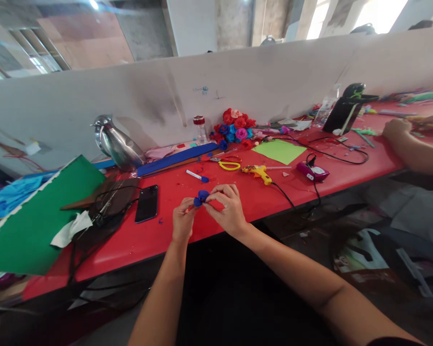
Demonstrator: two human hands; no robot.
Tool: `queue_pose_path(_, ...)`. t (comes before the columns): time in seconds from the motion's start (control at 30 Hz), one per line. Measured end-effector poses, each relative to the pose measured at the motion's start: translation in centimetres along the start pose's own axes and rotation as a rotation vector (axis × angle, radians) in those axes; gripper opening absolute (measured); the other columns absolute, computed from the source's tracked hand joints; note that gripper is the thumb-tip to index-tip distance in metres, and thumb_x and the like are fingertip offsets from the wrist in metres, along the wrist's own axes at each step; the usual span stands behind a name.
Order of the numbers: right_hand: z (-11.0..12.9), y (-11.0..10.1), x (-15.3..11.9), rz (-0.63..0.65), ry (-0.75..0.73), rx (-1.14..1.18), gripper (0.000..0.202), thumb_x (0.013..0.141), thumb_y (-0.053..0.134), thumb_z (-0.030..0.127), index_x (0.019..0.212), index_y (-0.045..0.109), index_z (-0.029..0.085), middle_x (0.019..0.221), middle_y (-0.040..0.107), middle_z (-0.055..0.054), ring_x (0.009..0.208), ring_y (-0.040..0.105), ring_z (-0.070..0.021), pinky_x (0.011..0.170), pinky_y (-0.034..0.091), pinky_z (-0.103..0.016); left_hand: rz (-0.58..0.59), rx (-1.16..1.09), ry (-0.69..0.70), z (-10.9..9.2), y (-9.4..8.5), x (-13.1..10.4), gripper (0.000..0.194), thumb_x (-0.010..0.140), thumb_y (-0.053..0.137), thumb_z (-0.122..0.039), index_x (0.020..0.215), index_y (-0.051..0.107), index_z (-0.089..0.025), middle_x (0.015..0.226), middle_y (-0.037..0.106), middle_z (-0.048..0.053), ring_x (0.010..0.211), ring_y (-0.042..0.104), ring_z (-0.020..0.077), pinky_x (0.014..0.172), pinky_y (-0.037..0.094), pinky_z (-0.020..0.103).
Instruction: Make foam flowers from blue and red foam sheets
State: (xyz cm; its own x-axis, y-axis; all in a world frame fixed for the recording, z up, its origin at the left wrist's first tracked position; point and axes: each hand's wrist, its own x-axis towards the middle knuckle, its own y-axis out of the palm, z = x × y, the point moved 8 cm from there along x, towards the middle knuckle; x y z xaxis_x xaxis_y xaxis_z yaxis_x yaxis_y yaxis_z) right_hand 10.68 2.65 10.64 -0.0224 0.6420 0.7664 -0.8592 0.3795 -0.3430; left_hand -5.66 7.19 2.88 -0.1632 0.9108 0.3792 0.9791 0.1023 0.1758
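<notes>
A small dark blue paper flower (202, 196) is held up between my two hands, over the front of the red table. The fingers of my left hand (183, 218) pinch it from the left and below. On its other side, my right hand (228, 205) has thumb and fingertips closed at the petals. Just beyond lies a white marker with a blue cap (197, 176). Yellow-handled scissors (229, 166) and a yellow hot glue gun (259, 173) rest farther back to the right. A black phone (146, 203) lies to the left of my hands.
Behind, a cluster of finished paper flowers (236, 127) sits by a blue paper strip (178, 158), a glass jar (199, 129) and a metal jug (117, 142). A green sheet (279, 151), cables and a purple power socket (312, 171) are right. Another person's hand (399, 132) is far right.
</notes>
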Motion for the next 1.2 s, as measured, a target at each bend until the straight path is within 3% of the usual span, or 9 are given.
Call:
queue_pose_path(0.23,0.5,0.6,-0.9,0.017,-0.042,-0.046,0.003,0.079,0.066,0.023,0.078,0.068,0.025,0.09,0.062,-0.004,0.09,0.052,-0.0203,0.084,0.042,-0.038,-0.027,0.012,-0.014,0.2,-0.2,0.0,0.013,0.06,0.078,-0.031,0.067,0.074,-0.022,0.073,0.067,0.003,0.077,0.057,0.0168,0.077,0.044,0.031)
queue_pose_path(0.47,1.0,0.7,-1.6,0.035,-0.147,-0.129,0.009,0.083,0.062,0.023,0.081,0.069,0.028,0.094,0.065,-0.003,0.092,0.051,-0.0204,0.086,0.038,-0.039,-0.037,0.034,-0.014,-0.3,-0.1,-0.1,0.008,0.06,0.076,-0.026,0.066,0.073,-0.022,0.07,0.065,0.001,0.074,0.055,0.0154,0.075,0.043,0.029)
queue_pose_path(0.57,0.6,1.0,-1.6,0.059,-0.103,-0.143,0.009,0.083,0.062,0.023,0.081,0.069,0.028,0.094,0.065,-0.003,0.092,0.052,-0.0207,0.086,0.037,-0.039,-0.034,0.025,-0.004,-0.2,-0.2,-0.1,0.007,0.06,0.077,-0.026,0.064,0.073,-0.022,0.069,0.065,0.001,0.073,0.055,0.0148,0.075,0.043,0.029)
queue_pose_path(0.7,0.2,0.9,-1.0,0.022,-0.02,-0.12,0.005,0.082,0.063,0.026,0.082,0.068,0.027,0.091,0.064,-0.004,0.09,0.052,-0.0206,0.086,0.038,-0.039,-0.037,-0.019,0.02,0.1,-0.3,-0.1,0.007,0.061,0.077,-0.024,0.067,0.074,-0.023,0.072,0.067,0.001,0.075,0.057,0.0145,0.077,0.043,0.029)
queue_pose_path(0.9,1.2,0.4,-0.9,-0.057,-0.111,-0.137,0.005,0.082,0.063,0.026,0.079,0.067,0.026,0.087,0.067,-0.002,0.088,0.051,-0.0194,0.083,0.038,-0.036,-0.071,-0.028,0.017,0.0,-0.4,0.0,0.008,0.06,0.077,-0.02,0.067,0.074,-0.023,0.073,0.068,0.001,0.077,0.058,0.0144,0.077,0.044,0.029)
queue_pose_path(1.07,1.5,1.2,-1.5,0.024,-0.204,-0.203,0.01,0.084,0.061,0.024,0.077,0.067,0.029,0.089,0.068,0.001,0.088,0.051,-0.0192,0.084,0.034,-0.037,-0.095,0.011,0.023,-0.1,-0.6,-0.1,0.006,0.059,0.076,-0.02,0.063,0.073,-0.021,0.069,0.065,0.0,0.072,0.056,0.0136,0.073,0.044,0.028)
queue_pose_path(1.2,1.0,1.3,-1.2,0.029,-0.144,-0.194,0.009,0.084,0.061,0.025,0.08,0.067,0.029,0.089,0.068,0.0,0.09,0.051,-0.02,0.085,0.033,-0.038,-0.089,0.01,0.017,-0.1,-0.5,-0.1,0.007,0.059,0.075,-0.019,0.065,0.073,-0.021,0.071,0.066,0.0,0.074,0.057,0.0136,0.074,0.044,0.028)
